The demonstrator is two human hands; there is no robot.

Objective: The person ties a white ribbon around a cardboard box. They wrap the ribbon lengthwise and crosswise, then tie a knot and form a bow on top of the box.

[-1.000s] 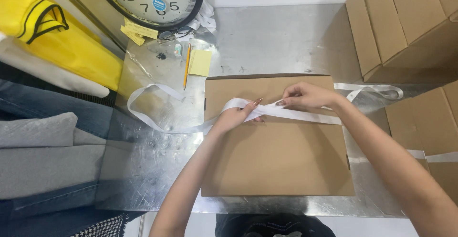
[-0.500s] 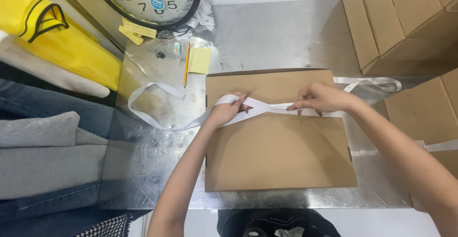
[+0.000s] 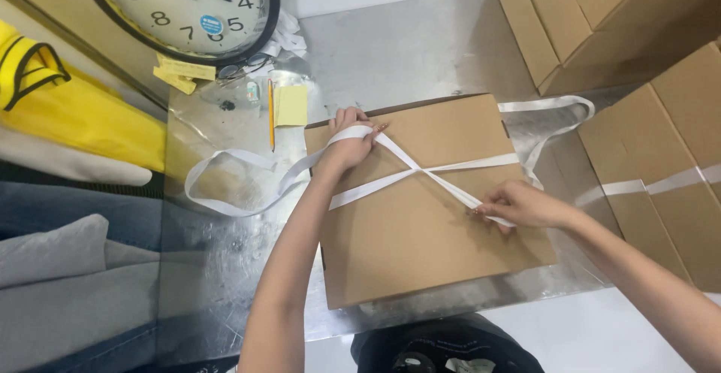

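Far left: a yellow garment (image 3: 75, 110) and grey cloth (image 3: 67, 283) lie beside the steel table (image 3: 398, 50). A wall clock (image 3: 180, 1) leans at the table's back corner, with a pencil (image 3: 270, 114) and a yellow notepad (image 3: 290, 105) just below it. A loose loop of white ribbon (image 3: 225, 185) trails over the table's left part. The left hand (image 3: 349, 141), forearm stretched forward, is closed around the ribbon at the far left corner of the flat box (image 3: 420, 230), which lies at the table's centre. Two ribbon runs cross on the lid. The right hand (image 3: 522, 205), reaching in from the right, pinches a ribbon end near the box's right edge. More ribbon loops beyond the far right corner. Stacked cartons (image 3: 623, 20) crowd the right side.
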